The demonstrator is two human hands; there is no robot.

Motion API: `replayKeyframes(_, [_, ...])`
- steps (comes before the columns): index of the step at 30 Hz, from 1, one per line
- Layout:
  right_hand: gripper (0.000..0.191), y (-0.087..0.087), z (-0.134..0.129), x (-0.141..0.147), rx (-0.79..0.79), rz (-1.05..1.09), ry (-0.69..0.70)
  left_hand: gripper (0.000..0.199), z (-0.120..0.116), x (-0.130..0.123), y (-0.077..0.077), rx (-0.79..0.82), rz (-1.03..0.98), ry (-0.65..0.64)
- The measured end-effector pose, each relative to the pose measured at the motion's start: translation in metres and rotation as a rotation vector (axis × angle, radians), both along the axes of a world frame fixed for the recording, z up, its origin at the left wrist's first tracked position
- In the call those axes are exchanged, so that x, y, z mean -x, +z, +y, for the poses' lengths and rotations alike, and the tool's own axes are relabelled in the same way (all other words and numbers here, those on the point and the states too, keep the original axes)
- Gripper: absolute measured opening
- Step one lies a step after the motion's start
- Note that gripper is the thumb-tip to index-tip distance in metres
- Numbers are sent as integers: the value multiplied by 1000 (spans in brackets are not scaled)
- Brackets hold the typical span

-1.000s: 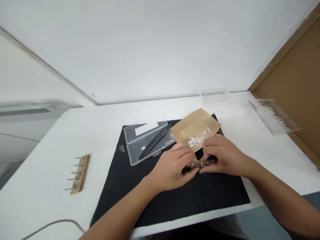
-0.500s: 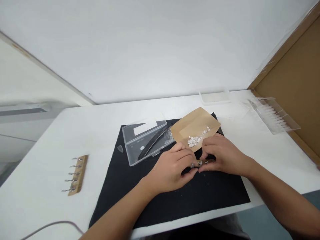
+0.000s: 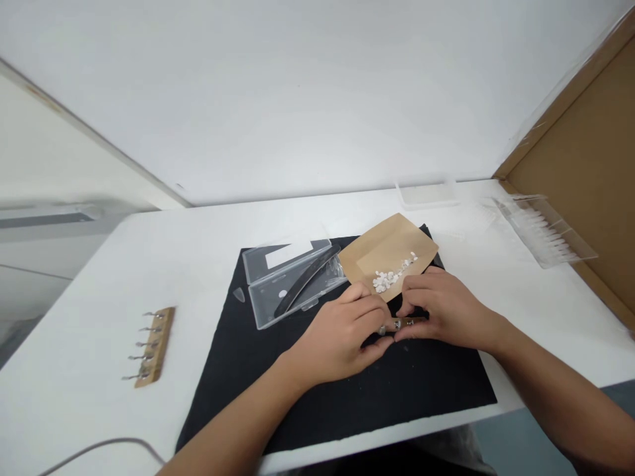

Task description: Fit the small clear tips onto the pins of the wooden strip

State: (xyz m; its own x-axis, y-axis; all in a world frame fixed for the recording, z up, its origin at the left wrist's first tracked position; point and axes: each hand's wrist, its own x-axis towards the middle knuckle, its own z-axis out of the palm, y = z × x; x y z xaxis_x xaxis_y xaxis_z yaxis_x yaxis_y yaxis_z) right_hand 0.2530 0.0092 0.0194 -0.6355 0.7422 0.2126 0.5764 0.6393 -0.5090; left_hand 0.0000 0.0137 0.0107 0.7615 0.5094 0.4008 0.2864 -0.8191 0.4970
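Over the black mat (image 3: 397,387), my left hand (image 3: 350,330) and my right hand (image 3: 441,307) meet with their fingertips close together. Both hold a small wooden strip (image 3: 407,322) with metal clips, which my fingers partly cover. My left fingers pinch its left part near a clip, and my right thumb and fingers grip its right end. Just behind my hands lies a brown paper sheet (image 3: 381,241) with small white pieces (image 3: 384,281) on it. An open clear plastic case (image 3: 262,307) rests left of the paper, with a dark curved file (image 3: 305,281) across it.
A second wooden strip (image 3: 161,350) with several metal clips stands on the white table (image 3: 198,277) at the left. A grey cable (image 3: 109,441) runs near the front left. Clear trays (image 3: 546,231), one with white tips, are at the back right, beside a cardboard panel (image 3: 585,158).
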Motion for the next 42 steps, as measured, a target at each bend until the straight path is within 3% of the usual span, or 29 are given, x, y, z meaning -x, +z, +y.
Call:
replayKeyframes(5, [32,1,0,0,-7,-11,-8,17,1,1,-3,-23,-9,-8])
replayKeyframes(10, [33,3,-1,1,9,-36,-15,13,2,1,-3,-32,46,-9])
replayKeyframes(15, [33,3,-1,1,27,-31,-25,28,2,3,-4,-25,92,-43])
replayKeyframes(30, [32,4,0,2,21,-40,-21,6,3,1,-5,-49,107,-21])
replayKeyframes(42, [32,1,1,3,52,-50,-3,15,0,0,-6,-82,103,-30])
